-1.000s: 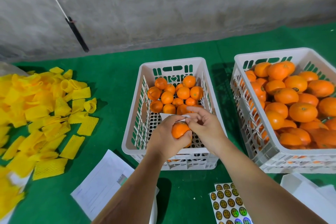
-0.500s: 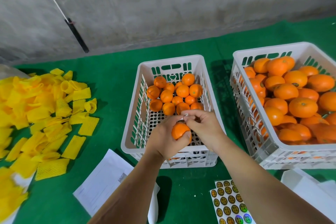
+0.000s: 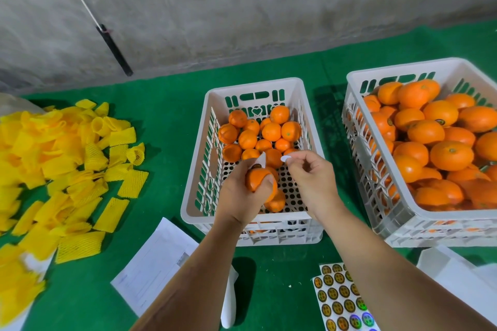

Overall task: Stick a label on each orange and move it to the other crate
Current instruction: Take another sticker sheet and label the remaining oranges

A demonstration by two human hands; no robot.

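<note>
Nearest the viewer, just below the right forearm, a sticker sheet (image 3: 341, 301) is lying flat on the green cloth (image 3: 166, 110), bearing rows of round gold labels whose print is too small to read; a printed paper (image 3: 153, 263) is lying below the left forearm, its text illegible. Above these, the left hand (image 3: 242, 196) is gripping an orange (image 3: 256, 183) over the near end of the middle crate (image 3: 301, 88), fingers curled round the fruit and also pinching a white backing strip (image 3: 260, 161) that is standing upward from it. The orange is roundish, so no long axis can be told. Just beside it, the right hand (image 3: 312, 180) is pinching a small white label (image 3: 286, 158) between thumb and fingertip, held apart from the fruit. Beyond both hands, loose oranges are lying at the crate's far end. Right of the right hand, a fuller crate (image 3: 403, 70) is holding larger oranges, some bearing dark round stickers. Well left of the left hand, yellow foam nets (image 3: 67, 158) are lying heaped.
</note>
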